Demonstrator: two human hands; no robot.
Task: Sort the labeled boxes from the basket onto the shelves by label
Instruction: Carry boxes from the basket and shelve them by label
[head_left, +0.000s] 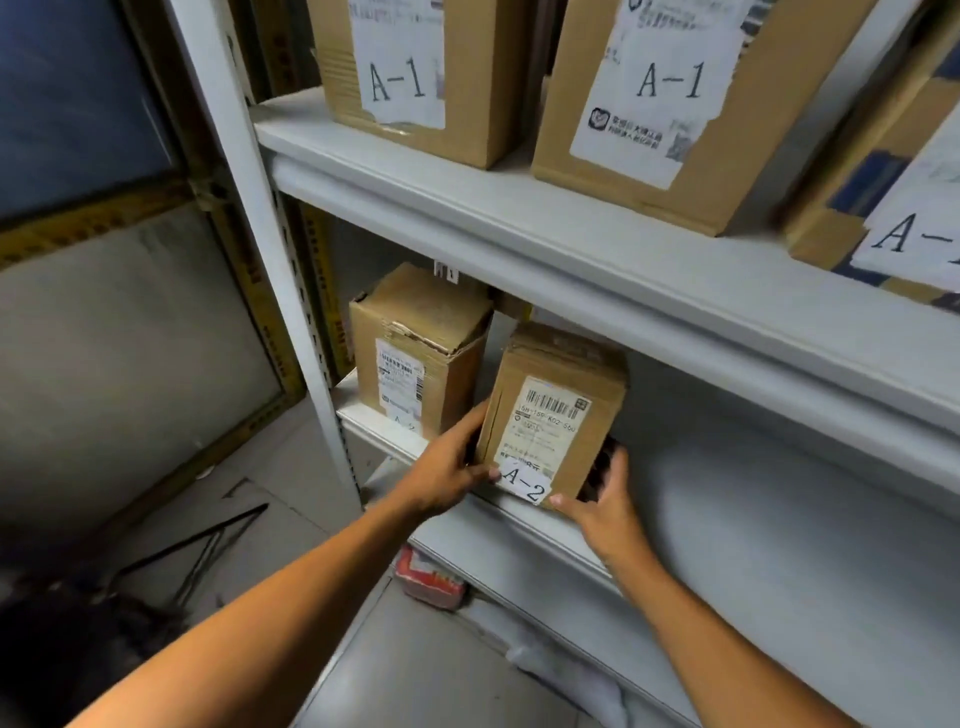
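— Hands, item one: left hand (448, 470) grips the left side and lower corner of the A-2 box (551, 413), thumb on its front by the label; right hand (607, 503) holds the lower right corner, thumb at the bottom edge, fingers curled round the far side.

— Location of that box?

— Upright at the front lip of the middle shelf (769, 525), a shipping label with barcode on its face, the white "A-2" tag (525, 483) at the bottom.

— Neighbours on that shelf?

— One: a second brown box (415, 353), just to the left and farther back, not touching. Crumpled top flap, shipping label; its lower tag begins with "A" (rest too blurred to read).

— Upper shelf (467, 202)?

— Three cardboard boxes. Left A-1 box (410, 73) and middle A-1 box (680, 98), tops cut off by the frame. Third box (893, 208) at the right edge, tilted, label showing "A-" before it is cropped.

— Below?

— Something red (428, 577) under the middle shelf, mostly hidden, cannot be identified. Grey floor (249, 483) to the left of the rack.
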